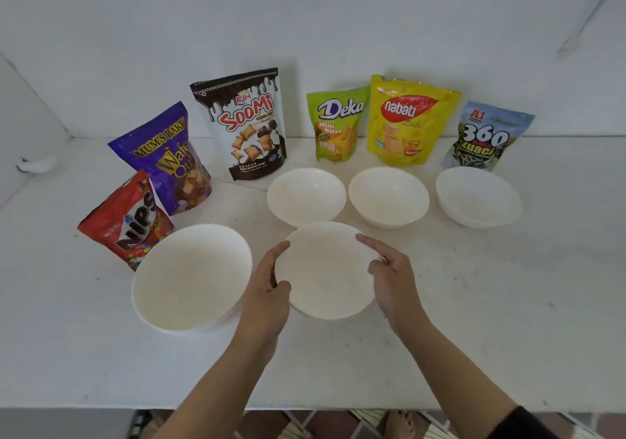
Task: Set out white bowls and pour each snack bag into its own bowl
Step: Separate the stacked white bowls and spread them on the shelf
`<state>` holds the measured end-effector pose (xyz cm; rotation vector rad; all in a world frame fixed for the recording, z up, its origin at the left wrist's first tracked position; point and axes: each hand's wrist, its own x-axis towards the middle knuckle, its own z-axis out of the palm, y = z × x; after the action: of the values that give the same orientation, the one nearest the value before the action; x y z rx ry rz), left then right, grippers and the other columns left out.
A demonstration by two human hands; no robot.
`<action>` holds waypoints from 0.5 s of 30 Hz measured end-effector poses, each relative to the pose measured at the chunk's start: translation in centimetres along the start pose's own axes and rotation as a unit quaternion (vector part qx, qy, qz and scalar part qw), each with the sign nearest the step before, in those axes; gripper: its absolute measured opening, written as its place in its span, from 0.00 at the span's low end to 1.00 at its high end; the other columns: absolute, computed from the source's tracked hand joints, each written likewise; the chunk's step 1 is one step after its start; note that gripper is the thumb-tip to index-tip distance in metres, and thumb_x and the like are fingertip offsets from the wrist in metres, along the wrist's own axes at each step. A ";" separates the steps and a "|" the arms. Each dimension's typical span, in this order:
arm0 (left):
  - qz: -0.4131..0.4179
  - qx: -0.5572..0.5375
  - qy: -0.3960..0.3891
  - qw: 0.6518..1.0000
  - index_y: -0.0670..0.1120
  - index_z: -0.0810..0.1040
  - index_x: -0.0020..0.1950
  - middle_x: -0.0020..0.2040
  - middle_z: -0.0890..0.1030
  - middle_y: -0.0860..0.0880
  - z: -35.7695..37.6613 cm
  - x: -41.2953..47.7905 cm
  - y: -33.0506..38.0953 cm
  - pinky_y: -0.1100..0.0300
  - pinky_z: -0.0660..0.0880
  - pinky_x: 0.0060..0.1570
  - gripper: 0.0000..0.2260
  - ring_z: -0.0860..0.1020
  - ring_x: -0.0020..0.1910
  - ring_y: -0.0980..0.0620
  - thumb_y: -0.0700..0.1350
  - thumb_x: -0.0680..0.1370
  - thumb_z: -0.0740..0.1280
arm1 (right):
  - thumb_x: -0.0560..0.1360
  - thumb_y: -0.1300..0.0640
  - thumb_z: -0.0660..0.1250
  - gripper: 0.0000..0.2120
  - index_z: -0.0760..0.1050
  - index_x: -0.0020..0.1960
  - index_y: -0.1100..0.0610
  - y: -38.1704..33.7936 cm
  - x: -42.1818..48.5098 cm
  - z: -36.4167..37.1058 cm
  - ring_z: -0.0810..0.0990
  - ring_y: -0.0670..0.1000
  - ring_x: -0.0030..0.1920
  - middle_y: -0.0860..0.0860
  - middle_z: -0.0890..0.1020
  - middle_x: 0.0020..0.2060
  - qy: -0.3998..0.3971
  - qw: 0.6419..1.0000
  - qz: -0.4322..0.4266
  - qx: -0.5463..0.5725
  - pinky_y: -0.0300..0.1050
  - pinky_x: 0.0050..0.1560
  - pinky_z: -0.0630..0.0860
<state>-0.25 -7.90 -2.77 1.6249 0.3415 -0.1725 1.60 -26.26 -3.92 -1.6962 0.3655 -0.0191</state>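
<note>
Left hand (267, 286) and right hand (389, 269) clasp the white bowl (325, 269) by opposite sides of its rim, low over the counter (491, 320). Its open spot, I judge, lies ahead and left of my grip, before the Soomi bag (244, 123); my left hand is nearer

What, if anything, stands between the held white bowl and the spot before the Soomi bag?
Nothing visible. Left hand and right hand hold the round white bowl; the white table toward the black-and-white Soomi bag is bare.
</note>
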 end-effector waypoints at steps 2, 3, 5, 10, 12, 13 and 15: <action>0.011 0.012 0.008 1.000 0.57 0.72 0.70 0.63 0.73 0.63 0.0 -0.4 -0.5 0.54 0.68 0.64 0.31 0.68 0.68 0.49 0.27 0.77 0.55 | 0.76 0.73 0.54 0.28 0.81 0.65 0.50 0.6 -0.3 0.6 0.76 0.49 0.61 0.43 0.80 0.58 -0.006 1.000 -0.005 -0.012 0.43 0.64 0.72; 0.018 0.023 0.010 1.000 0.57 0.71 0.71 0.62 0.72 0.65 0.0 -0.6 -0.5 0.55 0.68 0.65 0.30 0.68 0.67 0.50 0.28 0.79 0.55 | 0.76 0.73 0.54 0.28 0.80 0.65 0.50 0.7 -0.4 0.8 0.74 0.49 0.65 0.44 0.79 0.61 -0.003 1.000 -0.007 -0.012 0.46 0.68 0.70; 0.030 0.054 0.011 0.998 0.57 0.69 0.73 0.61 0.70 0.68 0.0 -0.7 -0.4 0.54 0.68 0.68 0.28 0.67 0.67 0.52 0.29 0.80 0.55 | 0.76 0.73 0.54 0.28 0.80 0.65 0.51 0.7 -0.6 1.2 0.72 0.47 0.67 0.44 0.78 0.63 0.003 1.000 -0.007 -0.009 0.44 0.68 0.68; 0.099 0.171 0.010 0.980 0.61 0.65 0.75 0.79 0.61 0.59 -0.2 -0.7 0.6 0.58 0.59 0.74 0.25 0.59 0.78 0.56 0.39 0.82 0.63 | 0.77 0.68 0.61 0.22 0.80 0.59 0.46 -0.1 -0.4 0.6 0.75 0.35 0.44 0.39 0.79 0.47 -0.012 0.997 -0.044 -0.066 0.29 0.49 0.69; 0.167 0.247 0.001 0.954 0.63 0.66 0.73 0.80 0.53 0.65 -0.2 -1.1 1.8 0.71 0.55 0.67 0.24 0.55 0.73 0.69 0.43 0.82 0.66 | 0.79 0.62 0.65 0.16 0.80 0.59 0.43 -0.7 -0.2 0.3 0.77 0.34 0.53 0.39 0.82 0.54 -0.002 0.994 -0.078 -0.078 0.24 0.50 0.68; 0.187 0.268 -0.004 0.945 0.64 0.67 0.72 0.78 0.52 0.67 -0.3 -1.3 2.5 0.79 0.54 0.62 0.23 0.54 0.69 0.73 0.44 0.81 0.66 | 0.79 0.60 0.66 0.14 0.80 0.59 0.44 -1.2 0.0 0.2 0.76 0.34 0.57 0.38 0.82 0.57 0.004 0.991 -0.101 -0.083 0.23 0.54 0.67; 0.215 0.285 -0.007 0.934 0.65 0.69 0.69 0.76 0.55 0.69 -0.6 -1.4 3.8 0.89 0.51 0.52 0.21 0.56 0.66 0.76 0.45 0.81 0.67 | 0.79 0.59 0.68 0.13 0.80 0.60 0.45 -2.6 0.1 0.4 0.75 0.32 0.60 0.38 0.82 0.59 0.005 0.985 -0.147 -0.093 0.21 0.59 0.65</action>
<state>-0.41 -7.68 1.33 2.2293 -0.1005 0.0604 2.38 -25.65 -1.52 -1.9230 0.1223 -0.2166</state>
